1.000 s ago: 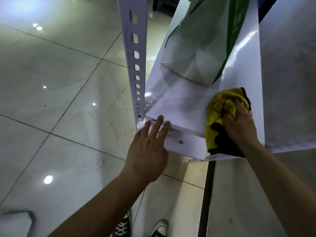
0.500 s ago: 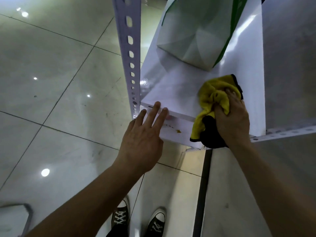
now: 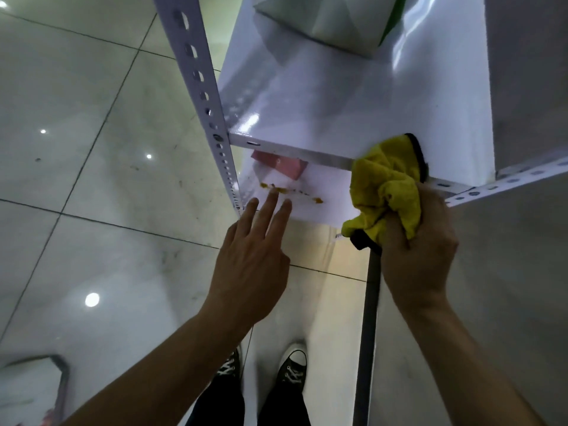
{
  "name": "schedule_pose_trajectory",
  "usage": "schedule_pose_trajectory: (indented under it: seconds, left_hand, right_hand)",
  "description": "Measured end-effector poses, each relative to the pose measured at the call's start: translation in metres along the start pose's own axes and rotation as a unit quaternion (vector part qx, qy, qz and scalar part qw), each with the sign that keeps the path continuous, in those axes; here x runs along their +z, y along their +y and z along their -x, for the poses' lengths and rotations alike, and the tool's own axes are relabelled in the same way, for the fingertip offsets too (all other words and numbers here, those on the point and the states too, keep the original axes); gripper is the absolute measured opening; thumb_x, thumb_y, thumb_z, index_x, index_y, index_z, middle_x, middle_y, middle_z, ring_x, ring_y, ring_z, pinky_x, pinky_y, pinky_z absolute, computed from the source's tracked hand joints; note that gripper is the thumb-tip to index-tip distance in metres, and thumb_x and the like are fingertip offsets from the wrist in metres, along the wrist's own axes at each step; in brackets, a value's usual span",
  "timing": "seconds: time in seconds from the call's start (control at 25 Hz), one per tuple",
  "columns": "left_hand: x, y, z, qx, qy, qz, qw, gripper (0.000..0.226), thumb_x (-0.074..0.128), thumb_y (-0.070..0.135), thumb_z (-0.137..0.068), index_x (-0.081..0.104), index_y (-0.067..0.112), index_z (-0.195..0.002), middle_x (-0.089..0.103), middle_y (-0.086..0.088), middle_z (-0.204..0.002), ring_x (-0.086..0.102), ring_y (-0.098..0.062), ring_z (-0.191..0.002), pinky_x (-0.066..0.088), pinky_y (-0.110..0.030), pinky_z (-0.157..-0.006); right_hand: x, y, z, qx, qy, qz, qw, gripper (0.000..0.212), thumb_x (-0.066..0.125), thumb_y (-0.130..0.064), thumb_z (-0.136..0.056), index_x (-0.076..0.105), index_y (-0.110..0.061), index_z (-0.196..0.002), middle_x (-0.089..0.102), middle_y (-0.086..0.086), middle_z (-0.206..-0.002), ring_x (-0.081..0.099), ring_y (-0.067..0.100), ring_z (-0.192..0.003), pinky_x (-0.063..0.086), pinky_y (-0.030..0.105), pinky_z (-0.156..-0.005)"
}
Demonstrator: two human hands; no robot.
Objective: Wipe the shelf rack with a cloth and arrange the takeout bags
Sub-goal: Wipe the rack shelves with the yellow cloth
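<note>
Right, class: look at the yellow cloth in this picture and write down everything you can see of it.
The yellow cloth looks like soft, fluffy microfibre with a black trim along its edge. It is crumpled into a loose bunch, not spread flat. The right hand grips it from below, fingers closed around its lower folds. Its upper part lies against the front edge of the white upper shelf, near the rack's right end, and one corner hangs down over the shelf below.

Commercial back room or shop storage: white slotted-angle steel shelf rack (image 3: 199,96), glossy large-format floor tiles (image 3: 76,179) reflecting ceiling spotlights, takeout bag (image 3: 322,23) on shelf, food stains (image 3: 276,189) on lower shelf.
</note>
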State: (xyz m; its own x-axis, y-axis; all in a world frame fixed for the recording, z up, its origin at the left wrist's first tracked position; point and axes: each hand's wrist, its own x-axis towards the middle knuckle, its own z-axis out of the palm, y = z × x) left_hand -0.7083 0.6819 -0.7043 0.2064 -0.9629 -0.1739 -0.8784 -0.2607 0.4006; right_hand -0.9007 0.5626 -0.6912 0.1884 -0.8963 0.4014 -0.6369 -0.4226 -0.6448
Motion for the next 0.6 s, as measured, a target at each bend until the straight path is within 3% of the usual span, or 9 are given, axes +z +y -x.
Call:
schedule_pose_trajectory:
  seconds: [0.12, 0.24, 0.28, 0.36, 0.48, 0.6]
  left_hand:
    - [0.022, -0.002, 0.002, 0.013, -0.016, 0.001, 1.0, 0.075, 0.049, 0.023, -0.094, 0.011, 0.02, -0.159, 0.001, -0.003, -0.168, 0.005, -0.028, -0.154, 0.025, -0.042, -0.121]
    - [0.047, -0.011, 0.006, 0.01, -0.017, -0.003, 1.0, 0.075, 0.051, 0.02, -0.092, 0.016, 0.018, -0.159, 0.008, -0.004, -0.168, 0.01, -0.03, -0.154, 0.026, -0.041, -0.119]
    - [0.056, -0.015, 0.007, 0.012, -0.017, -0.006, 1.0, 0.075, 0.052, 0.019, -0.092, 0.018, 0.017, -0.159, 0.011, -0.005, -0.167, 0.011, -0.03, -0.154, 0.026, -0.041, -0.119]
    - [0.08, -0.024, 0.003, 0.009, -0.016, -0.01, 1.0, 0.075, 0.054, 0.02, -0.093, 0.017, 0.018, -0.159, 0.012, -0.005, -0.167, 0.012, -0.029, -0.154, 0.023, -0.039, -0.12]
    - [0.119, -0.038, -0.012, 0.008, -0.029, -0.012, 0.999, 0.076, 0.051, 0.025, -0.096, 0.01, 0.022, -0.16, 0.005, -0.002, -0.168, 0.006, -0.026, -0.154, 0.017, -0.037, -0.122]
    - [0.153, -0.054, -0.041, 0.024, -0.028, -0.023, 0.999, 0.077, 0.051, 0.029, -0.096, 0.007, 0.023, -0.16, 0.001, -0.003, -0.168, 0.004, -0.026, -0.155, 0.015, -0.037, -0.123]
  right_hand:
    - [0.013, 0.018, 0.038, 0.071, -0.008, -0.034, 0.997, 0.031, 0.051, -0.01, -0.09, 0.065, -0.001, -0.117, 0.067, 0.01, -0.107, 0.061, 0.021, -0.099, 0.047, 0.026, -0.088]
    - [0.036, 0.042, 0.062, 0.149, -0.024, -0.123, 0.981, 0.028, 0.051, 0.002, -0.09, 0.063, -0.015, -0.108, 0.066, -0.016, -0.098, 0.062, -0.004, -0.089, 0.045, 0.005, -0.077]
    - [0.046, 0.051, 0.065, 0.173, -0.033, -0.153, 0.972, 0.032, 0.051, 0.006, -0.091, 0.062, -0.019, -0.107, 0.068, -0.021, -0.097, 0.064, -0.008, -0.087, 0.047, 0.004, -0.074]
    - [0.065, 0.07, 0.066, 0.184, -0.064, -0.199, 0.96, 0.04, 0.049, 0.009, -0.092, 0.064, -0.025, -0.107, 0.071, -0.022, -0.102, 0.069, -0.006, -0.087, 0.057, 0.013, -0.073]
    - [0.094, 0.097, 0.058, 0.131, -0.099, -0.27, 0.949, 0.051, 0.047, 0.008, -0.095, 0.066, -0.035, -0.113, 0.074, -0.018, -0.111, 0.074, 0.004, -0.09, 0.06, 0.018, -0.073]
    - [0.133, 0.142, 0.036, 0.078, -0.122, -0.224, 0.964, 0.04, 0.049, -0.003, -0.097, 0.066, -0.031, -0.119, 0.073, -0.015, -0.116, 0.073, 0.01, -0.096, 0.061, 0.026, -0.079]
